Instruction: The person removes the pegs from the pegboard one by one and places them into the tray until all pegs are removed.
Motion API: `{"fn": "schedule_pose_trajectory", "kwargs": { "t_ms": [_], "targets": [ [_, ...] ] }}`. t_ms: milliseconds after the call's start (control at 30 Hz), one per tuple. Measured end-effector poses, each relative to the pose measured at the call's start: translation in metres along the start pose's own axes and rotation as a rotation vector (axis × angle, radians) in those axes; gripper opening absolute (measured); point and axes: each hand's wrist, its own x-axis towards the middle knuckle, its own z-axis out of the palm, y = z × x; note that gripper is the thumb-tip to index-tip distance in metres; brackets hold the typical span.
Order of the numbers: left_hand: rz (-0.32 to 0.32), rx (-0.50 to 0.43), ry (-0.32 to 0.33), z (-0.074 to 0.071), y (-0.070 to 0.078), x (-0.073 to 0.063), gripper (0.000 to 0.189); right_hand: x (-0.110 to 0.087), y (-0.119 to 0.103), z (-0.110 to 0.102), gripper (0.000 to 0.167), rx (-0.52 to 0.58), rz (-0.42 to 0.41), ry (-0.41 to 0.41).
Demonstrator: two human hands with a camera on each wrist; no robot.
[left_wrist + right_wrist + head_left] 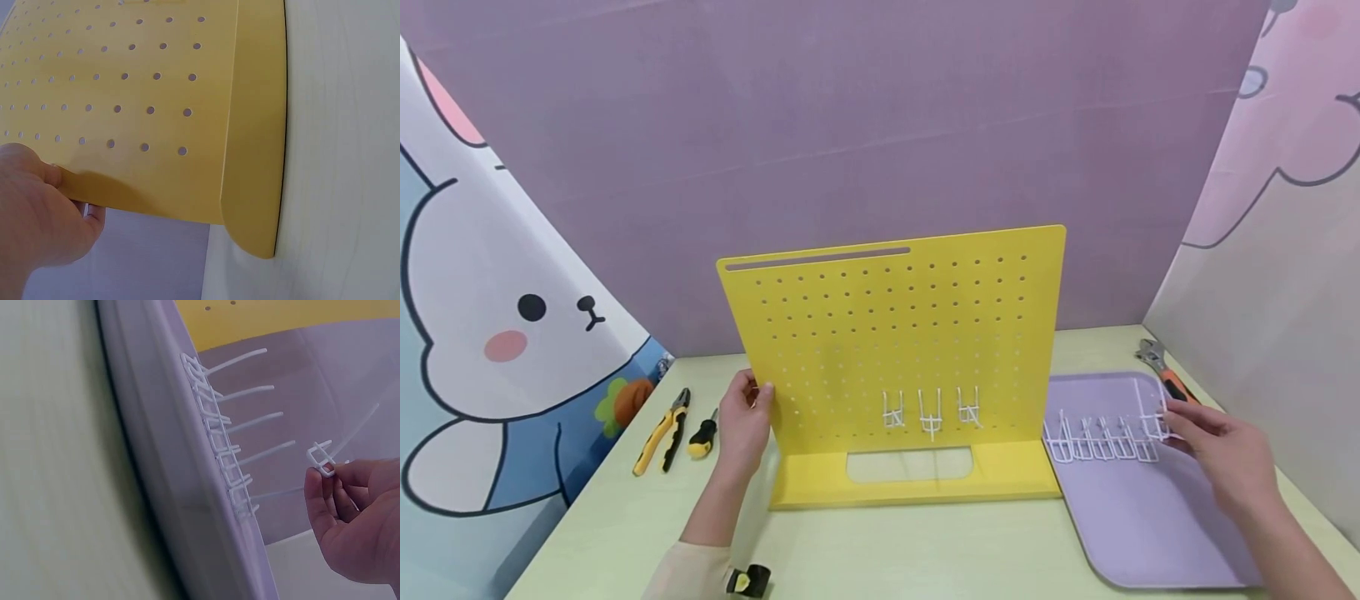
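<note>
Purple tray holds a row of white hooks.

A small work corner is showing, home or workshop being unclear: a purple wall is backing a pale bench, cartoon-printed side walls are flanking it, and pliers, a screwdriver and a wrench are lying either side of a yellow pegboard.

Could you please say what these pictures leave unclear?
Head: some fingertips of the left hand, behind the yellow pegboard.
Head: near right corner of the purple tray, behind the right forearm.
Left wrist: pegboard's far side, cut off by the picture's top.
Right wrist: part of one white hook, covered by the right hand.
</note>
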Motion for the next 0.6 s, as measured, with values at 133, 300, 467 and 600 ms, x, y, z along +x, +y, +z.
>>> {"fn": "schedule_pose_trajectory", "kwargs": {
  "t_ms": [133,300,467,600],
  "targets": [
    [0.016,-0.006,0.001,0.001,-0.001,0.0,0.023,0.001,0.002,-0.005,0.027,0.038,0.012,0.01],
    [0.034,-0.012,0.0,0.001,-0.002,-0.001,0.022,0.002,0.003,-0.009,0.027,0.106,0.017,0.017],
    [0.03,-0.011,-0.005,0.0,-0.002,-0.001,0.022,0.001,0.004,-0.013,0.029,0.128,0.014,0.012],
    [0.024,-0.01,-0.01,0.0,-0.001,-0.001,0.022,0.001,0.005,-0.016,0.029,0.131,0.033,0.025]
  ]
}}
